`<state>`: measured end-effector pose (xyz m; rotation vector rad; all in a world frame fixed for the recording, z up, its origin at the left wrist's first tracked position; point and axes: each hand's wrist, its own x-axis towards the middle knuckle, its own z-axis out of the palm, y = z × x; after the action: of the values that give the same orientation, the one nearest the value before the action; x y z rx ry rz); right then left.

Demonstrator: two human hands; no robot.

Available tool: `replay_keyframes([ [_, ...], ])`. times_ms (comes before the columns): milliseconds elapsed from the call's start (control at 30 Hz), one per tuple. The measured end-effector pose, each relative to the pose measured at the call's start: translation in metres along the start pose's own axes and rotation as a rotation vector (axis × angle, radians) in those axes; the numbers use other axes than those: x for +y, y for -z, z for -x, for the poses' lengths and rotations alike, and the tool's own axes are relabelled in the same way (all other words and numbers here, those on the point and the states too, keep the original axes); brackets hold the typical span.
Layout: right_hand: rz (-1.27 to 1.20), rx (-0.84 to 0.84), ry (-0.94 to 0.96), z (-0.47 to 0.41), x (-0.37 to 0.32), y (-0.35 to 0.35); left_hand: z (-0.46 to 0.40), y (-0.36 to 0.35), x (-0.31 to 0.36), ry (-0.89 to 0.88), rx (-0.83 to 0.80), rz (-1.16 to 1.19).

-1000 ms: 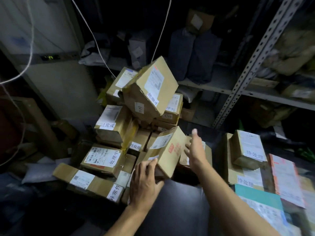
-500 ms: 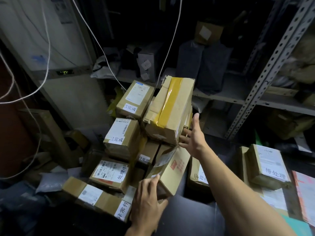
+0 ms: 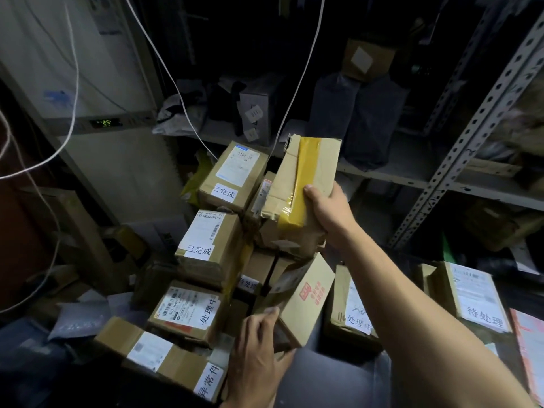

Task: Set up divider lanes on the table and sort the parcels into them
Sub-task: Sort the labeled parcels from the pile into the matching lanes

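The right hand (image 3: 329,213) has its fingers clenched around a tape-sealed box (image 3: 306,184), thumb on the yellow tape, at the top of the parcel heap (image 3: 206,248). Below those fingers, the left hand (image 3: 259,357) grips the lower corner of a red-stamped box (image 3: 306,298), tilted against the heap.

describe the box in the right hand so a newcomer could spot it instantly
Start at the heap of cardboard parcels left of the grey metal shelving. At its top right, the right hand grips a tilted box. Only this one shows a broad yellow tape stripe and no label.
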<state>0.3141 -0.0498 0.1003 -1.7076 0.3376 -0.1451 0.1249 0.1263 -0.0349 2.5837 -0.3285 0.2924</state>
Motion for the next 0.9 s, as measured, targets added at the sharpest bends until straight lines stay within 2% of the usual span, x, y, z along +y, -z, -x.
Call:
replay_keyframes([
  [233,0.085,0.036,0.010,-0.035,-0.039,0.009,-0.007,-0.001,0.002,-0.018,0.085,0.073],
  [333,0.021,0.015,-0.098,-0.057,-0.050,0.010,-0.010,0.000,0.000,-0.021,0.109,0.093],
  [467,0.087,0.055,-0.219,-0.071,-0.047,0.011,-0.013,0.002,-0.004,-0.031,0.094,0.080],
  [633,0.075,-0.052,-0.280,-0.068,-0.048,0.013,-0.015,0.002,-0.005,-0.016,0.032,0.051],
  [767,0.082,-0.047,-0.273,-0.061,-0.046,0.023,-0.016,0.007,0.002,-0.016,0.006,0.072],
  [900,0.181,0.124,-0.126,-0.031,-0.039,0.040,-0.016,0.011,0.012,-0.009,0.004,0.093],
])
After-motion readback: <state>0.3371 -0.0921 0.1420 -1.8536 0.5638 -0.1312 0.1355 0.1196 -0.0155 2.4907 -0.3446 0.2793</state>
